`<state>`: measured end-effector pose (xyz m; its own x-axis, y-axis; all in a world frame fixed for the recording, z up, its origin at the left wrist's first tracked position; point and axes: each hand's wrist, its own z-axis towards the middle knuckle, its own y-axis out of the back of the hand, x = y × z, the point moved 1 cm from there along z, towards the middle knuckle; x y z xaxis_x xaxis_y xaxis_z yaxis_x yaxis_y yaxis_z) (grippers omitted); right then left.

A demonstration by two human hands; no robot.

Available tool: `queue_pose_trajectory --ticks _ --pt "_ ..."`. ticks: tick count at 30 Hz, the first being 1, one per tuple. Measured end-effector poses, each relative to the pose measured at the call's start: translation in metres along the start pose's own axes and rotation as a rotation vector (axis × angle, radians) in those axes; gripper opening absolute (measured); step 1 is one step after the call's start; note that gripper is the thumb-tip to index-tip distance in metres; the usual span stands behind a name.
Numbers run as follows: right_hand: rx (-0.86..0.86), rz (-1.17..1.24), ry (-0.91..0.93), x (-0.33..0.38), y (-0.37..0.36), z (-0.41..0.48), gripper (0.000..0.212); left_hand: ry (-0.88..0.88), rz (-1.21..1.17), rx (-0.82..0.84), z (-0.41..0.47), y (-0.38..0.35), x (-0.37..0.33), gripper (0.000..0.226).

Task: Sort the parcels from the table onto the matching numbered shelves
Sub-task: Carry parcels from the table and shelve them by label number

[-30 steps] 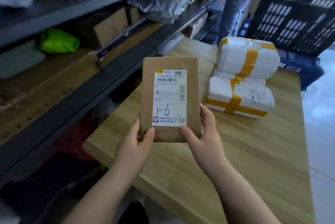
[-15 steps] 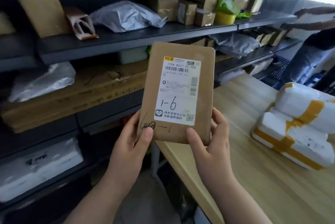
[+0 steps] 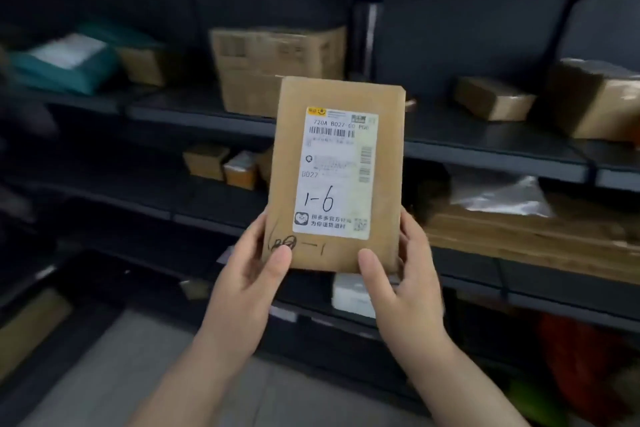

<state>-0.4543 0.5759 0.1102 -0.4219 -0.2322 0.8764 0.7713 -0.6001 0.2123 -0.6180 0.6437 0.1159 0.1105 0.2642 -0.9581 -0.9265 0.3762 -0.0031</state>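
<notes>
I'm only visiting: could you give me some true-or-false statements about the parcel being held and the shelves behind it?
1. The left hand and the right hand grip the envelope by its bottom corners. True.
2. The label has 2-3 handwritten on it. False: it reads 1-6.
3. The envelope lies flat on a table. False: it is held upright in front of the shelves.
4. A cardboard box stands on a shelf behind the envelope. True.
5. The teal parcel is at the far right. False: it is on the upper shelf at the left.
</notes>
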Motion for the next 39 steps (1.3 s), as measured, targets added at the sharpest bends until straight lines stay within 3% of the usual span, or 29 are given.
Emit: queue_pose_trajectory --ticks 6,13,21,28,39 --pt "0.316 0.19 0.066 0.037 -0.154 0.019 0.059 -0.017 0.086 -0.383 -0.02 0.14 -0.011 0.054" --pt "0.571 0.41 0.018 0.052 -0.276 0.033 0.048 0.015 0.257 -0.678 -0.019 0.231 -0.017 0.055" --pt "0.788 0.46 0.102 0.06 -0.372 0.101 0.051 0.05 0.402 -0.848 0.039 0.299 -0.014 0.046" --pt "0.923 0.459 0.168 0.062 -0.449 0.159 0.058 0.032 0.387 -0.998 0.089 0.335 -0.001 0.045" --pt "1.124 0.387 0.209 0.074 -0.584 0.156 0.071 0.099 0.332 -1.235 0.101 0.441 0.03 0.05"
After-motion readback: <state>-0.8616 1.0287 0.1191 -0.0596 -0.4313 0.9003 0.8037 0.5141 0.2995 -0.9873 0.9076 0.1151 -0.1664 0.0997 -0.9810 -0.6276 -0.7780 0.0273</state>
